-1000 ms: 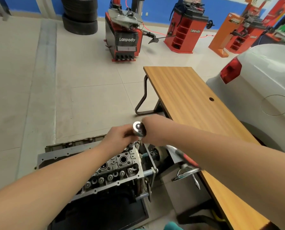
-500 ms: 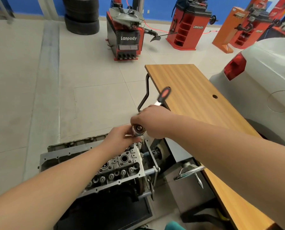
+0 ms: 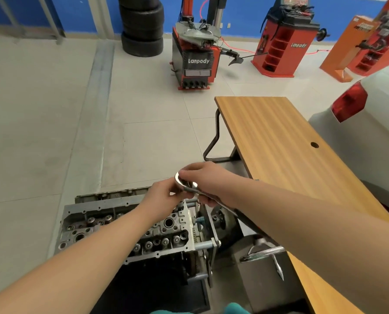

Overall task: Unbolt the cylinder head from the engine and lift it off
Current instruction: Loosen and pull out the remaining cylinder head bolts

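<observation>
**Both hands on the ratchet above the cylinder head**

A wooden table stands at the right. The cylinder head sits on the engine, low in the middle. Above its right end, the right hand grips the ratchet handle; the left hand holds under its round head.

Open floor left of the cylinder head; wooden table close on the right.
</observation>
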A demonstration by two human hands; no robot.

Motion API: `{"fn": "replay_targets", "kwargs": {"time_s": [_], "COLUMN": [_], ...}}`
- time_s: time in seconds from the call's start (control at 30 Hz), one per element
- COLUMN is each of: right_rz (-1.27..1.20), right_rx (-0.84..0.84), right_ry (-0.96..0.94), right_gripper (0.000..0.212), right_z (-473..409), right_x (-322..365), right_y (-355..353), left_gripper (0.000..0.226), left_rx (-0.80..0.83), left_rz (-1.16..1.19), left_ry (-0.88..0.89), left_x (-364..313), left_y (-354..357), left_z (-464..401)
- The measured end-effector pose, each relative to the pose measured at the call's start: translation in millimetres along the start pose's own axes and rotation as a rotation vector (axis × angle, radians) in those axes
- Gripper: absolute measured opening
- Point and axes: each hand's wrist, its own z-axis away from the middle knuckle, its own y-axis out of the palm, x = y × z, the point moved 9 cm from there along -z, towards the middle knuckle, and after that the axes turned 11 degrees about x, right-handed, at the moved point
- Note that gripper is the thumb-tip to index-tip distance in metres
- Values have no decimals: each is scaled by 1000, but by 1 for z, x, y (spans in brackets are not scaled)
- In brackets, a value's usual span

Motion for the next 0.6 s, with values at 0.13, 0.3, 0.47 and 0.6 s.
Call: {"fn": "replay_targets", "kwargs": {"time_s": [0.13,0.3,0.47,0.6], "right_rz": [75,-85,-81,185], "right_rx": [16,46,-148,-240], "right_ry": [-50,-262,-259,-106], "right_gripper": [21,19,30,65], "right_z": [-1,2,-12,-35], "right_x": [6,35,0,-89], "right_y": [1,-16,-77,-114], "left_gripper": [26,15,17,11], "left_rx": [-62,-157,-188,-228], "left_rz": [6,96,90,81], "left_ry": [-49,-97,-136,-152], "left_x": [5,15,15,16], "left_y": [5,2,7,9], "left_z": [5,11,12,13]}}
